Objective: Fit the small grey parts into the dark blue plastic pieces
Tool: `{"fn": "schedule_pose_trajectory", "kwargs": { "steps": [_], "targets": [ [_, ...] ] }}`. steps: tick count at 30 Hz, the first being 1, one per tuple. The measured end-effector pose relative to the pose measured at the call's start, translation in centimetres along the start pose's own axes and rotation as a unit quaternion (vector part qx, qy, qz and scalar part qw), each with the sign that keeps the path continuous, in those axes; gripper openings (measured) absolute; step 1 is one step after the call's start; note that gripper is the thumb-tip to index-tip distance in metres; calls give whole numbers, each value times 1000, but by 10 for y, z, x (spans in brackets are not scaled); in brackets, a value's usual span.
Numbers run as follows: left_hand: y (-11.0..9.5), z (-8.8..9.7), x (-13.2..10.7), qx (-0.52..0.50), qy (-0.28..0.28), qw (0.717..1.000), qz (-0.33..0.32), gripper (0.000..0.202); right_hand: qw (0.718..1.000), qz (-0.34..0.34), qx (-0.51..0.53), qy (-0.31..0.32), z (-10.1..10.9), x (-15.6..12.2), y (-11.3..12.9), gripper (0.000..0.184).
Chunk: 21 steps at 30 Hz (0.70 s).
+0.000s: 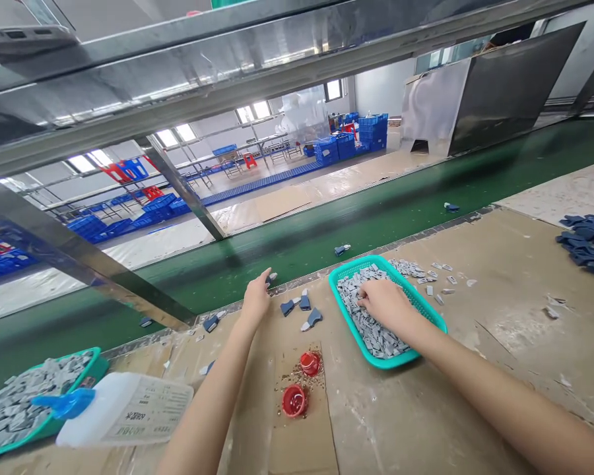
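My left hand [256,298] reaches to the near edge of the green conveyor belt [307,234], its index finger stretched out. Right beside its fingertips is a small navy-and-grey plastic part [271,278]; whether they still touch is unclear. Over a teal basket [438,324] heaped with small grey plastic pieces [376,333], my right hand [387,305] pinches at the heap, thumb and finger closed on a grey piece mostly hidden by them. Between my hands, several navy parts with grey tips [313,318] lie on the cardboard-covered table.
Two red caps [294,400] sit on a cardboard strip [304,448]. At left are a white bottle with blue nozzle [138,409] and another teal basket [96,366]. A navy pile [589,244] lies far right. A metal post [143,264] and overhead beam [228,72] frame the belt.
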<state>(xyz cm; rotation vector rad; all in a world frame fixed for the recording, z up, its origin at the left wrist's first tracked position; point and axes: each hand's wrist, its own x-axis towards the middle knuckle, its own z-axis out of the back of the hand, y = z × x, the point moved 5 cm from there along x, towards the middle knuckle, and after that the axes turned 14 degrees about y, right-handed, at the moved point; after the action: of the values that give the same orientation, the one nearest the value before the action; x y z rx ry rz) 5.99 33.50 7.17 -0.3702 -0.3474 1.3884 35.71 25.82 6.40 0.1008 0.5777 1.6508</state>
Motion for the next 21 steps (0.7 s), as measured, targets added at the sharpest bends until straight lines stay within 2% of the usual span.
{"fn": "schedule_pose_trajectory", "kwargs": {
  "steps": [3, 9, 12, 14, 16, 18, 21],
  "targets": [
    [-7, -5, -10, 19, 4, 1000, -17, 37, 1000, 9, 8, -4, 1, -3, -5, 11],
    [-30, -24, -39, 7, 106, 992, -65, 29, 997, 38, 52, -33, 8, -13, -8, 13],
    [-28, -22, -50, -19, 98, 994, -47, 20, 987, 86, 131, -34, 10, -20, -7, 19],
    [-26, -16, -59, -51, 78, 995, -33, 19, 962, 116, 247, -19, 9, -24, -8, 24],
    [-24, -8, -73, -96, 53, 994, -21, 21, 922, 134, 364, -1, 7, -26, -10, 27],
    [-25, 0, -91, -157, 31, 987, -12, 26, 890, 146, 432, 10, 7, -29, -9, 29],
    [-33, 11, -128, -250, 13, 968, -5, 36, 857, 160, 489, 33, 8, -37, -1, 33]
  ]
}}
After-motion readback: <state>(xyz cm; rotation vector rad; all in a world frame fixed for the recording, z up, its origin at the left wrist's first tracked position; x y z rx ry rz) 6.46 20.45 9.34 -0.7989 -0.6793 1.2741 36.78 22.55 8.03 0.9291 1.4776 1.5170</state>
